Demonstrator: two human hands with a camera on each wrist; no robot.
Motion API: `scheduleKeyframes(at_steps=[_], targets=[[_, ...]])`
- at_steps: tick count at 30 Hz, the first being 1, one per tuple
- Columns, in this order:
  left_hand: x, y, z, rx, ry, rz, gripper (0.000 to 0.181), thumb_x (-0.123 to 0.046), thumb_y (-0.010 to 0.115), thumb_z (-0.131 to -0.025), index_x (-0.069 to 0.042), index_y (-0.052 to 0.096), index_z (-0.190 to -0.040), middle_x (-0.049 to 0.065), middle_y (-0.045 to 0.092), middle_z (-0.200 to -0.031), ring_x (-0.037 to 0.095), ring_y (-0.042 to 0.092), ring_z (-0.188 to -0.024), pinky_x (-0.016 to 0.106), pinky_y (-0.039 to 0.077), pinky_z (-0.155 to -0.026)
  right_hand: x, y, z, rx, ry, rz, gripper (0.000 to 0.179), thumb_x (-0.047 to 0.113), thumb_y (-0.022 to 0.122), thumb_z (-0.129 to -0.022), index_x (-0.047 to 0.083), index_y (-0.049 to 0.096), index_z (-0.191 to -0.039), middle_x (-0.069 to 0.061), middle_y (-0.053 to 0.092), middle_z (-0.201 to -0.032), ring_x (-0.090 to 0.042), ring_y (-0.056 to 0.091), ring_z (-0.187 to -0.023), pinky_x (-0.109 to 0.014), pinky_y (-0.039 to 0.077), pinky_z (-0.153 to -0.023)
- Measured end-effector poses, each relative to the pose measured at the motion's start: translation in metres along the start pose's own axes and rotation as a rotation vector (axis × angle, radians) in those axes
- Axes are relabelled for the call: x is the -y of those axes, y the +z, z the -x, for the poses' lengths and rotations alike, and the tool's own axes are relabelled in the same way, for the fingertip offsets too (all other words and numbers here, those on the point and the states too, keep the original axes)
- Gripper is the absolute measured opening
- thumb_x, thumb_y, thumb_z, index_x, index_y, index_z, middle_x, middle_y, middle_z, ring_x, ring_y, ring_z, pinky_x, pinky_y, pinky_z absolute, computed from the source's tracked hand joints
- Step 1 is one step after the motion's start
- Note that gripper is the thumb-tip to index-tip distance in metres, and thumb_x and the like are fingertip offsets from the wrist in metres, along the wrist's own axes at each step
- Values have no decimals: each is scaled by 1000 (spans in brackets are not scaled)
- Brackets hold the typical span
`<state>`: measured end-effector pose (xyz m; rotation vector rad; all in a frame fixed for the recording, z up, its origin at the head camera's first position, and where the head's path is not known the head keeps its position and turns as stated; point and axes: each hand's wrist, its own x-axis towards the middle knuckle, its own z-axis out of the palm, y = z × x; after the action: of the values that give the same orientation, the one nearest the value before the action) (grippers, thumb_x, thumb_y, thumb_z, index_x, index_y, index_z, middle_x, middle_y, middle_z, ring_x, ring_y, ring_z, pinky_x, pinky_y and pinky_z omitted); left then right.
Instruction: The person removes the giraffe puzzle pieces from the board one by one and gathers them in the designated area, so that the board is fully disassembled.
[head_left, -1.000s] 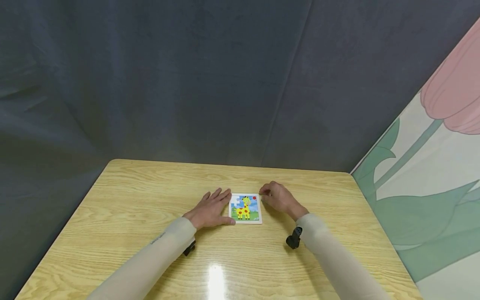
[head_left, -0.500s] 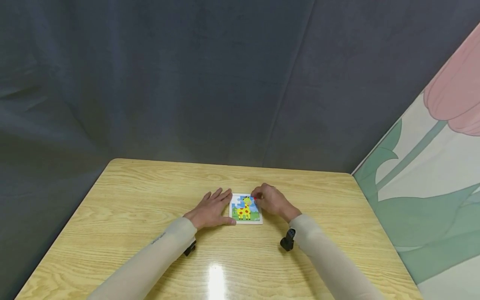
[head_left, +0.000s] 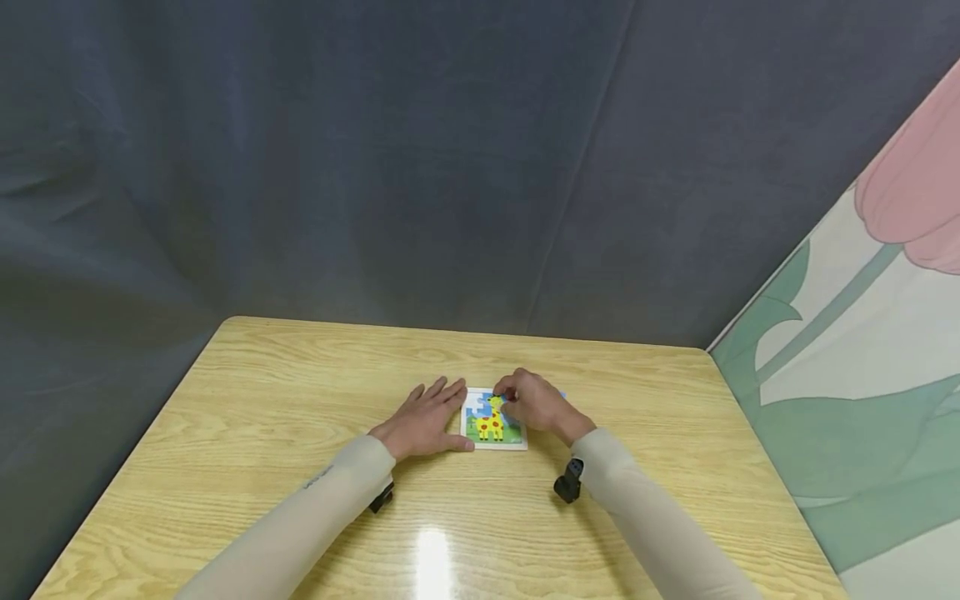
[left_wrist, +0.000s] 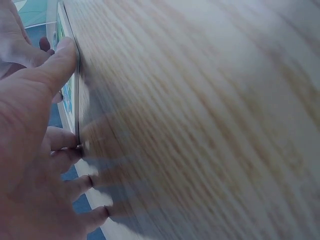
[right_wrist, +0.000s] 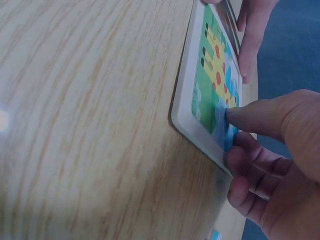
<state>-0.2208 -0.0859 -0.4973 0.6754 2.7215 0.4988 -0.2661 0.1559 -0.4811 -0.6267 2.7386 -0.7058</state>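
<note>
One spread left hand (head_left: 422,423) steadies the puzzle (head_left: 491,428); my right hand (head_left: 536,402), grip unclear, seems mid-placement or mid-removal, next needing lightness.

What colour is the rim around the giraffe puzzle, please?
The rim is white, best seen in the right wrist view.

The tabletop (head_left: 300,400) has a wood-grain face, smooth and glossy enough to throw back a white glare on its near side. The puzzle frame (right_wrist: 185,95) has a smooth white rim; whether plastic or coated board cannot be told. Its giraffe picture (right_wrist: 215,75) looks printed and smooth. At the far side, the dark curtain (head_left: 375,167) is matt, creased cloth. The pale sleeves (head_left: 300,525) are soft, matt fabric.
</note>
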Motion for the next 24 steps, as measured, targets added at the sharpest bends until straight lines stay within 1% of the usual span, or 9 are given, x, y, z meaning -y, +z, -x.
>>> scheduleKeyframes(at_steps=[6, 8, 11, 16, 18, 24], targets=[[1, 0, 0, -7, 2, -4, 96, -65, 65, -99, -11, 29, -170, 4, 17, -181, 37, 14, -169, 64, 15, -134, 7, -1, 1, 33, -35, 129, 32, 10, 73, -100, 6, 75, -132, -8, 68, -110, -17, 59, -89, -41, 56, -87], [1, 0, 0, -10, 0, -7, 96, -65, 65, -99, -11, 30, -170, 3, 17, -181, 36, 14, -169, 64, 16, -134, 10, -2, 2, 51, -28, 138, 33, 11, 73, -101, 5, 73, -134, -9, 67, -112, -18, 59, -90, -42, 56, -88], [1, 1, 0, -10, -1, -2, 96, -65, 65, -99, -11, 30, -170, 3, 17, -181, 37, 14, -169, 64, 16, -134, 11, -4, 2, 70, 3, 89, 31, 10, 74, -100, 5, 71, -131, -8, 67, -112, -19, 58, -92, -42, 55, -90], [-2, -1, 1, -8, 2, 4, 96, -64, 66, -99, -10, 30, -170, 4, 17, -181, 36, 14, -169, 64, 15, -134, 7, -4, -2, 90, 35, -18, 25, 5, 74, -99, 6, 68, -123, -8, 63, -106, -20, 53, -90, -37, 49, -83], [-2, -1, 1, -6, 3, 1, 96, -64, 66, -99, -10, 30, -170, 4, 17, -181, 36, 13, -169, 64, 15, -134, 6, -4, -3, 89, 37, -35, 24, 5, 74, -99, 7, 67, -122, -8, 62, -105, -20, 52, -90, -37, 47, -82], [-3, -1, 1, 0, -8, 2, 96, -64, 66, -99, -11, 30, -170, 3, 17, -181, 36, 13, -169, 64, 15, -135, 4, -2, -2, 65, 30, -53, 23, 4, 75, -98, 8, 66, -119, -9, 60, -110, -20, 52, -93, -38, 50, -86]])
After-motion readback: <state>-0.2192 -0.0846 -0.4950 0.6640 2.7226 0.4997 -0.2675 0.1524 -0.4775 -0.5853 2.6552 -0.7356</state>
